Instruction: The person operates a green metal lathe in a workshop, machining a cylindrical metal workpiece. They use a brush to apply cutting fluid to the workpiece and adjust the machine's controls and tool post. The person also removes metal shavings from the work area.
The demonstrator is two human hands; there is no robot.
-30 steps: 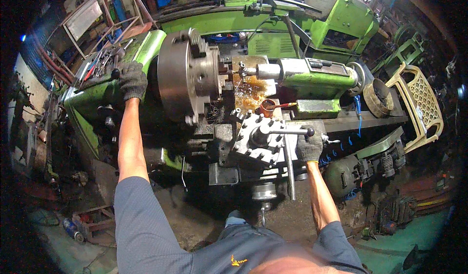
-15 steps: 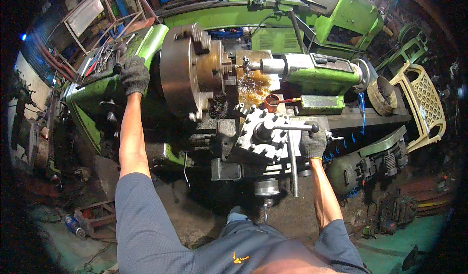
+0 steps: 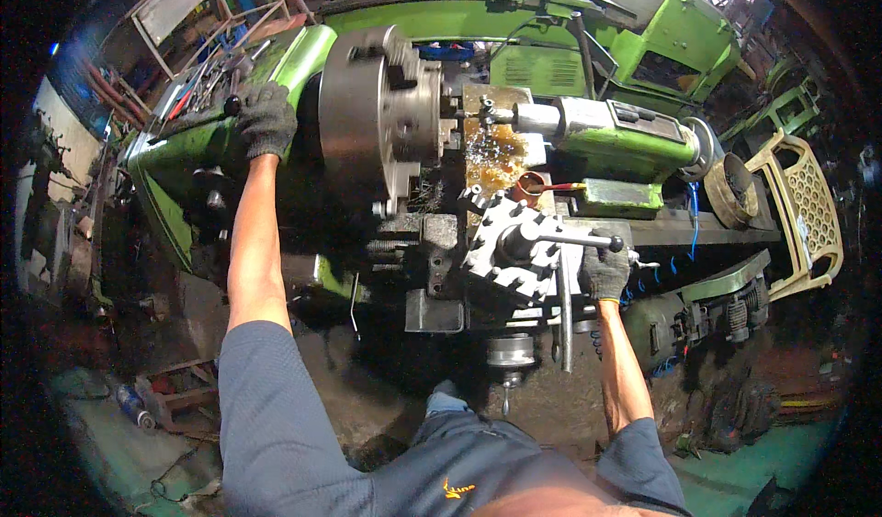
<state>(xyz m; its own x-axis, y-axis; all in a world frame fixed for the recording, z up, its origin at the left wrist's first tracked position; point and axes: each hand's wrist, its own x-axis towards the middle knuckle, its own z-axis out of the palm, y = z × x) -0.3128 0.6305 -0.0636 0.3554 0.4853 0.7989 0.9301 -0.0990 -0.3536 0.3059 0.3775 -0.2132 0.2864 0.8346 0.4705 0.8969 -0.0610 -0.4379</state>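
Observation:
My left hand (image 3: 265, 122), in a dark knit glove, rests on the green lathe headstock (image 3: 303, 56), fingers stretched forward. Its thumb side lies by a black-knobbed lever (image 3: 232, 105). To its right, the big chuck (image 3: 354, 117) is blurred by rotation. My right hand (image 3: 605, 271), also gloved, is closed at a metal crank handle (image 3: 643, 262) beside the tool post (image 3: 514, 250); its fingers are partly hidden. Over that hand reaches the tool post's lever (image 3: 579, 238) with a black knob. A red cup (image 3: 530, 186) with a brush (image 3: 562, 187) stands behind the tool post.
The green tailstock (image 3: 616, 145) extends to the right, with a round pan (image 3: 730, 191) past it. A beige plastic chair (image 3: 801, 209) is at far right. Hand tools (image 3: 197, 94) lie on the headstock's left. Shavings and brown fluid cover the plate (image 3: 496, 154) by the chuck.
The whole view has shifted, so the lathe sits slightly farther right and higher. The chuck's jaws show in a different, blurred position. Both hands keep their places on the machine.

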